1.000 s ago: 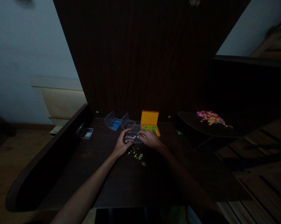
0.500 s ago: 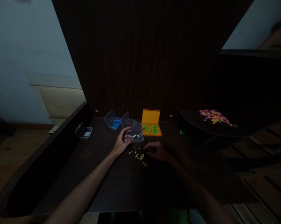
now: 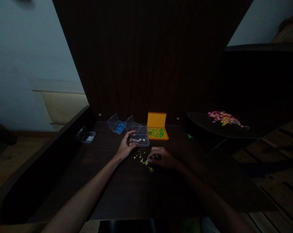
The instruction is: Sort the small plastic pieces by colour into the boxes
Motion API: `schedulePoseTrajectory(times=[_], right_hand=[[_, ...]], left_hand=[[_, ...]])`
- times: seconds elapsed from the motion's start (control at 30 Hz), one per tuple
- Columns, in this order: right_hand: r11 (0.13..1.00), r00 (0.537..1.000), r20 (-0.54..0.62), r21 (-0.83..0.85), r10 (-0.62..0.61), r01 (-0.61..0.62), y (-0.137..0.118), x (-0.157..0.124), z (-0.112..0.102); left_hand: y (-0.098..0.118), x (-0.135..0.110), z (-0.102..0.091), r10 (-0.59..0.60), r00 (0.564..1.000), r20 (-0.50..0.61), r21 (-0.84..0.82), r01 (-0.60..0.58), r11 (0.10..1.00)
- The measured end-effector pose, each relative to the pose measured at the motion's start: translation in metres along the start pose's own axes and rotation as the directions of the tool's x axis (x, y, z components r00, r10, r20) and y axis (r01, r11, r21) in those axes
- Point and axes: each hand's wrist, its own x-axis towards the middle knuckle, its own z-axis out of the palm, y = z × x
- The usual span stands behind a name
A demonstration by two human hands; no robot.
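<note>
My left hand (image 3: 126, 144) grips the left side of a clear plastic box (image 3: 146, 145), thumb in front and fingers behind and inside. The box's lid stands open, and a few small pale pieces lie in it. On the dark table just in front is a loose scatter of small yellow and whitish pieces (image 3: 144, 161). My right hand (image 3: 162, 157) is at the right edge of this scatter, its fingertips pressed together down at the pieces. What lies between those fingertips is too small and dark to make out.
Behind the box are an orange case (image 3: 166, 136) of green pieces, a clear box (image 3: 119, 129) of blue pieces and another open clear box (image 3: 130, 123). A small clear box (image 3: 90, 138) stands at left. Pink and yellow pieces (image 3: 224, 118) are heaped on the right shelf.
My right hand has moved slightly down and left onto the yellow pieces, and its fingers have drawn together. My left hand keeps its hold on the clear box.
</note>
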Motion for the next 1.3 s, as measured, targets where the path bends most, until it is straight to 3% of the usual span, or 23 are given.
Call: schedulePoseTrajectory(times=[0.3,0.87,1.3], right_hand=[[0.998,0.998,0.049,-0.048,-0.037,0.039,0.0003,-0.0002,-0.0018],[0.99,1.0,-0.022,-0.139,-0.003,-0.001,0.0002,0.0003,0.0062],[0.998,0.999,-0.049,-0.066,-0.006,0.003,0.0028,0.0008,-0.0009]], left_hand=[[-0.0001,0.0013,-0.0006,0.027,1.0,0.001,0.046,-0.027,0.999],[-0.0019,0.0033,-0.0018,0.016,1.0,-0.01,0.079,-0.015,0.997],[0.0013,0.0024,-0.0003,-0.02,1.0,-0.004,0.04,0.02,0.999]])
